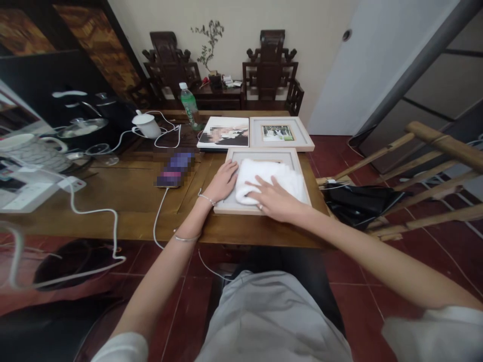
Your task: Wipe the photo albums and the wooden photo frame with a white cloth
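A light wooden picture frame (304, 197) lies flat near the table's front edge. On top of it rests a folded white cloth (260, 171), which covers much of its middle. My right hand (272, 197) lies on the cloth with its fingers spread. At the left rim of the frame is my left hand (225, 181), fingers stretched out and touching the edge. Behind stand a second frame with a small photo (278, 132) and a white board with a printed picture (226, 132), both lying flat, side by side.
A phone (175, 169) on a charging cable lies to the left. A green-labelled bottle (189, 106), a white lidded cup (146, 125), a clear cup (106, 154) and a power strip (28, 196) share the table. A wooden chair (433, 151) stands at the right.
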Available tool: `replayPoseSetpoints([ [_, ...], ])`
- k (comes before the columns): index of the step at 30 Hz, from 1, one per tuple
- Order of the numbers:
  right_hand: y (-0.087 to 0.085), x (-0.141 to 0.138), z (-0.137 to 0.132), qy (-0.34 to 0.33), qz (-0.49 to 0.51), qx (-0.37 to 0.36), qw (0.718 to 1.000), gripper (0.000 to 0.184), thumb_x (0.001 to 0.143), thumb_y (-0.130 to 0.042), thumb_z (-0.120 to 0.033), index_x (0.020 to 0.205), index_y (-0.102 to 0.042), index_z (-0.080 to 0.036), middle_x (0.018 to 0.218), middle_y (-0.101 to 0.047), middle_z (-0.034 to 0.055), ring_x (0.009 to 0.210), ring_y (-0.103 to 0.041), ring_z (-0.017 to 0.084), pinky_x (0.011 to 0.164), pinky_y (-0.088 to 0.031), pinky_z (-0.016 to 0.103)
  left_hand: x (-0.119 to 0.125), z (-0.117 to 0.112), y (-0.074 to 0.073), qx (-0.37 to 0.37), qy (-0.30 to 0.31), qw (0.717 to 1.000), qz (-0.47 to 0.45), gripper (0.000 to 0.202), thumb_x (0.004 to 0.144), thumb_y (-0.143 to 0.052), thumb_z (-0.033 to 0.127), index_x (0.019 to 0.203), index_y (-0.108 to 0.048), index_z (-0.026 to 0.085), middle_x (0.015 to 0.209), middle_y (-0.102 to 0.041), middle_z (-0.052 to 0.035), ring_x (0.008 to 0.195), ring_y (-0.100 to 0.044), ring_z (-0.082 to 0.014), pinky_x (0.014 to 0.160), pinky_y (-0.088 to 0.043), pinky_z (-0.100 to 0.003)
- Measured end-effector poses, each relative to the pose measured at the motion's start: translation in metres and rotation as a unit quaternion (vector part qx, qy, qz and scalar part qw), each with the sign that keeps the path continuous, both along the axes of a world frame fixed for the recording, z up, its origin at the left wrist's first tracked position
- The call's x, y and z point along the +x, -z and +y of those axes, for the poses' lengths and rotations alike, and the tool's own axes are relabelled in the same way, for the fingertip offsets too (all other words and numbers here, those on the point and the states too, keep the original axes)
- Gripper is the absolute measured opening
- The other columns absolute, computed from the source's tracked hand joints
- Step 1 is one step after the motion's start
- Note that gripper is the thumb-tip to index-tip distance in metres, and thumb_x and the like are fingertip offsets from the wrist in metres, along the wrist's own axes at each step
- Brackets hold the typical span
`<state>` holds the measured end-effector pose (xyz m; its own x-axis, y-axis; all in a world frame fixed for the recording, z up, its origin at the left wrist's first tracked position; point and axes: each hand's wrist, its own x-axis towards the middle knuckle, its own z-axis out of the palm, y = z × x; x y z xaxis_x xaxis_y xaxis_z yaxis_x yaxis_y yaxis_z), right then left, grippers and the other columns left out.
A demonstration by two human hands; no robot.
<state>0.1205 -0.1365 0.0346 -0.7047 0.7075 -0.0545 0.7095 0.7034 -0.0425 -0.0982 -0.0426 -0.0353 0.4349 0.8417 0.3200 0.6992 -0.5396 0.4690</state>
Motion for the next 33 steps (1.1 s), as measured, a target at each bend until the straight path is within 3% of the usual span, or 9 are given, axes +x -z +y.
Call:
replayPoseSetpoints([
  [6,0.013,0.02,0.079,0.058,0.012,0.101,0.993,0.055,0.088,-0.046,-0.006,0.141,-0.052,-0.014,0.164,-0.029,0.0131,0.151,-0.02,0.04,0.115,-0.021,0.071,-0.002,0.002,0.004,-0.007,0.003,1.0,0.002,0.049,0.1,-0.038,0.039,0.14,-0.054,0.015,0.153,-0.048,-0.0124,0.15,-0.03,-0.0283,0.126,-0.022,-0.051],
  [10,0.016,0.017,0.105,0.11,0.028,0.13,0.985,0.057,0.087,-0.046,-0.005,0.142,-0.051,-0.014,0.165,-0.026,0.013,0.152,-0.015,0.041,0.115,-0.016,0.074,-0.003,0.002,0.003,-0.007,0.004,1.0,0.001,0.049,0.101,-0.036,0.038,0.139,-0.055,0.013,0.153,-0.048,-0.0136,0.15,-0.03,-0.0279,0.126,-0.022,-0.049],
  [14,0.015,0.008,0.088,0.075,0.014,0.074,0.994,0.05,0.09,-0.044,-0.008,0.139,-0.056,-0.016,0.163,-0.032,0.0114,0.151,-0.015,0.043,0.111,-0.016,0.078,-0.001,0.002,0.002,0.0,0.0,1.0,0.003,0.05,0.102,-0.033,0.039,0.139,-0.055,0.012,0.152,-0.049,-0.0139,0.15,-0.032,-0.0269,0.125,-0.022,-0.049],
  [21,-0.012,-0.001,-0.004,-0.039,0.015,-0.043,0.998,0.049,0.09,-0.044,-0.006,0.135,-0.059,-0.018,0.159,-0.04,0.0133,0.147,-0.029,0.038,0.107,-0.033,0.072,0.005,-0.004,-0.004,-0.015,-0.016,1.0,-0.014,0.054,0.104,-0.027,0.04,0.138,-0.055,0.009,0.15,-0.051,-0.0153,0.149,-0.032,-0.0248,0.126,-0.022,-0.046],
  [24,-0.017,-0.007,-0.029,-0.059,0.007,-0.046,0.997,0.05,0.087,-0.046,-0.004,0.133,-0.06,-0.018,0.16,-0.039,0.0118,0.148,-0.029,0.038,0.109,-0.032,0.071,0.006,-0.004,-0.006,-0.04,-0.03,0.998,-0.032,0.057,0.105,-0.023,0.043,0.14,-0.054,0.01,0.151,-0.051,-0.0135,0.15,-0.031,-0.0228,0.126,-0.021,-0.043],
  [28,-0.011,-0.022,-0.027,-0.044,0.009,-0.02,0.999,0.051,0.087,-0.049,-0.007,0.136,-0.058,-0.018,0.16,-0.038,0.0123,0.149,-0.025,0.04,0.111,-0.026,0.074,0.006,-0.001,-0.005,-0.096,-0.056,0.99,-0.086,0.059,0.106,-0.017,0.047,0.143,-0.052,0.018,0.155,-0.046,-0.0076,0.151,-0.03,-0.0227,0.126,-0.021,-0.044],
  [33,-0.001,-0.038,0.014,-0.024,0.004,0.014,1.0,0.044,0.088,-0.047,-0.008,0.128,-0.064,-0.014,0.16,-0.037,0.0141,0.149,-0.025,0.042,0.112,-0.026,0.074,0.006,-0.002,-0.005,-0.093,-0.044,0.983,-0.15,0.061,0.105,-0.02,0.05,0.151,-0.04,0.017,0.161,-0.037,-0.0095,0.151,-0.029,-0.0231,0.125,-0.02,-0.043],
])
